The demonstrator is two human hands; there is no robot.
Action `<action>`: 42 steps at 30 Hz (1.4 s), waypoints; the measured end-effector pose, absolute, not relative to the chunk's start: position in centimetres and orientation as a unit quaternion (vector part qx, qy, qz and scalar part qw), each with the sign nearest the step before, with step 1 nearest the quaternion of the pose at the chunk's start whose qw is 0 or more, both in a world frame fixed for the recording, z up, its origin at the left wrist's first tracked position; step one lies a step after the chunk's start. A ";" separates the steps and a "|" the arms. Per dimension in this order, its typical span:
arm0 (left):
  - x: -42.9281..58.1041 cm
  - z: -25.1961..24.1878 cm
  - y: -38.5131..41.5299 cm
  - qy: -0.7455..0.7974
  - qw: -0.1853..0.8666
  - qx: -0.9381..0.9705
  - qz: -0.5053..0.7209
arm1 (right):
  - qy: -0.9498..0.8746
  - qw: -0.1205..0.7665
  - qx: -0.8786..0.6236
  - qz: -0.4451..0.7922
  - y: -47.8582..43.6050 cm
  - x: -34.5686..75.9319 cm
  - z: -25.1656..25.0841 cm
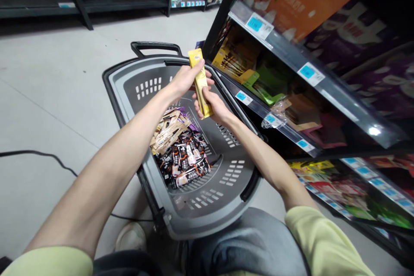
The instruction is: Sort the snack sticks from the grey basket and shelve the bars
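Note:
Between both hands, above the grey shopping basket [237, 172], is a long yellow stick packet [200, 81], tilted slightly. My left hand [189, 76] grips its upper part, thumb on top. Lower down, my right hand [215, 105] is closed around it with the thumb across the front. Some fingers of both hands are hidden behind the packet. Inside the basket lie tan stick packets [171, 131], black packets [184, 159] with orange and white print, and a few purple packets [186, 116] partly under the tan ones.
A black shelf unit [281, 67] rises close on the right, with yellow packets [231, 64] and a green box [263, 88] on one tier. Blue price tags line its edges. Another rack [123, 2] stands across the floor. A black cable [39, 153] runs along the floor at left.

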State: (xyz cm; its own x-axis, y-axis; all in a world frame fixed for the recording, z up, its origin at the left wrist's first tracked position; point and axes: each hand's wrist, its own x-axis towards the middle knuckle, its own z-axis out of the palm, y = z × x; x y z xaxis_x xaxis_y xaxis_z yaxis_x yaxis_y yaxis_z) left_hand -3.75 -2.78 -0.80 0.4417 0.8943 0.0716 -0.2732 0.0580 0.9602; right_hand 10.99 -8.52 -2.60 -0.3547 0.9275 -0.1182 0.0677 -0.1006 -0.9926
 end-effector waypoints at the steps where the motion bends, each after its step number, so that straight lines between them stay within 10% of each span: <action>1: -3.8 -0.8 -2.8 0.299 0.659 0.526 0.446 | -0.566 0.360 -0.432 0.602 -8.5 11.0 -2.7; 42: -4.0 -1.7 -1.9 0.382 0.586 0.506 0.505 | -0.597 0.483 -0.474 0.430 -7.3 12.2 -4.1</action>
